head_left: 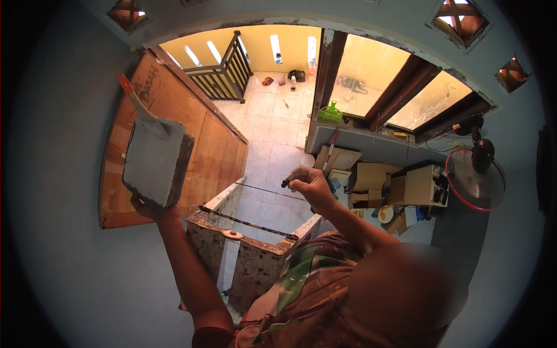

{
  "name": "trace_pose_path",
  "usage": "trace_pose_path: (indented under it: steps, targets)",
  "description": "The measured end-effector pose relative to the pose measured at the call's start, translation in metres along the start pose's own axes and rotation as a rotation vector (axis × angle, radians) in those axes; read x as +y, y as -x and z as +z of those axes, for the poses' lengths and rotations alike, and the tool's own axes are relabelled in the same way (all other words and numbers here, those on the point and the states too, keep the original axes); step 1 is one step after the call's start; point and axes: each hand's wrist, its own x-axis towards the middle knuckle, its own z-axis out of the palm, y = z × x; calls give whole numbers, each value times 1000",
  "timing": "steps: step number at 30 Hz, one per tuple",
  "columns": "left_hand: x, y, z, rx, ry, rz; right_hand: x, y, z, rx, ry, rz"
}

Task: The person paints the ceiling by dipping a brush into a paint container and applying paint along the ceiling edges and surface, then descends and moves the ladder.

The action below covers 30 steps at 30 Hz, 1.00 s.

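Spills could be caused at the left, where a grey tray (pixel 149 159) is gripped by its lower edge in the left hand (pixel 152 210), with some fingers hidden. If the tray were tipped, a tool whose red-tipped handle (pixel 136 103) pokes past its top edge could be lost. In the middle, the spotted stepladder (pixel 258 278) could be bumped by the left arm. Beside it, a small black thing (pixel 285 183) is pinched by finger and thumb of the right hand (pixel 311 187); it could be dropped if the pinch were loosened.

Behind the tray, much room is taken up by a wooden door (pixel 206 142). Floor tiles (pixel 270 156) are partly blocked by the stepladder. On the window sill's left end, a green dustpan (pixel 331 113) is propped. Cardboard boxes (pixel 369 178) are heaped below the sill's right part. At the far right, a red-rimmed fan (pixel 477 174) could be knocked.
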Motion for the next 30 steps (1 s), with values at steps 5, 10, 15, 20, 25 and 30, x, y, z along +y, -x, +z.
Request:
trace_pose_path:
  steps: [5,10,15,20,25,30]
  targets:
    - [-5,-9,1,81,-12,-15,-17,-3,-2,-20,-22,-51]
    - [22,-6,-4,165,-26,43,-126,6,39,-41,-154,-352]
    - [7,-15,-22,51,137,51,-217,58,37,114,-201,-758]
    - [-19,-20,-22,-90,227,23,-246,92,15,283,-18,-1006]
    - [-6,-11,-21,-15,196,84,-254,90,31,249,26,-1050]
    - [-6,-13,-6,-3,191,30,-260,87,39,238,54,-1093]
